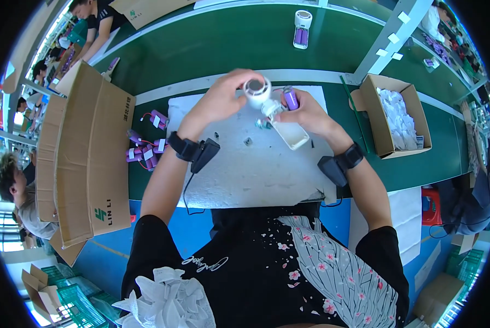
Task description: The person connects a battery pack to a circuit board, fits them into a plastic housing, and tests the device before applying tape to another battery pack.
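Over the pale work mat, my left hand is closed around the round head of a white handheld device. Its open, hollow handle slants down to the right, beneath my right hand. Between my right thumb and fingers is a purple battery pack, held just above that handle. My right hand also seems to steady the handle; the exact contact is hidden. Small parts and wire show beside the handle's upper end. Both wrists wear black straps with a small box.
Several purple battery packs lie left of the mat, beside a tall cardboard box. At right stands a carton of white wrapping. A similar white device with purple batteries rests on the green belt. Other people work at far left.
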Tool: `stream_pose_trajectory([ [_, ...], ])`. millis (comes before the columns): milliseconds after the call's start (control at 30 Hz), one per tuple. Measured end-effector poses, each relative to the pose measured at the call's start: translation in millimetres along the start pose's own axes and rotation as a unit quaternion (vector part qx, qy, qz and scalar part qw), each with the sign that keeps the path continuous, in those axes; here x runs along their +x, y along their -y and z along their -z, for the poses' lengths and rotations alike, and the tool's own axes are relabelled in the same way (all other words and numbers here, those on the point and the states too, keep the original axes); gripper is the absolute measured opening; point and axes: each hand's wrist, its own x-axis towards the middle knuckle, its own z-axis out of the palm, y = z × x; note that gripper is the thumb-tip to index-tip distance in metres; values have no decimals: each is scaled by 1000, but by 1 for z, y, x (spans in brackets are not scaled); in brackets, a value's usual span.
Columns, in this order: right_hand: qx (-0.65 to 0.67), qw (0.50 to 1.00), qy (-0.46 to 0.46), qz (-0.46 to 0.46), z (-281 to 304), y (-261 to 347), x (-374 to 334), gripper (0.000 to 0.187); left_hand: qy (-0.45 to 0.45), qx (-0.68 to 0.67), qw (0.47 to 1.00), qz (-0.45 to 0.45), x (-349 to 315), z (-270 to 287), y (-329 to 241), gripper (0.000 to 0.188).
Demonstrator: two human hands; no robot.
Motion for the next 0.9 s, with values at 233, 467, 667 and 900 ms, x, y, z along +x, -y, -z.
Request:
stream_pose_trajectory([
  [233,-208,971,-114,-18,-16,3,-9,34,-26,-77,985,149,-36,-51,14,28],
  [467,-292,945,-147,-17,-27,9,-13,29,-42,-155,982,102,-40,-64,23,29],
  [667,-304,923,-139,191,-34,0,-12,27,-51,-181,978,88,-41,-61,12,24],
  [900,-301,936,-89,159,-35,3,-13,24,-31,-201,975,92,-43,-55,14,22],
])
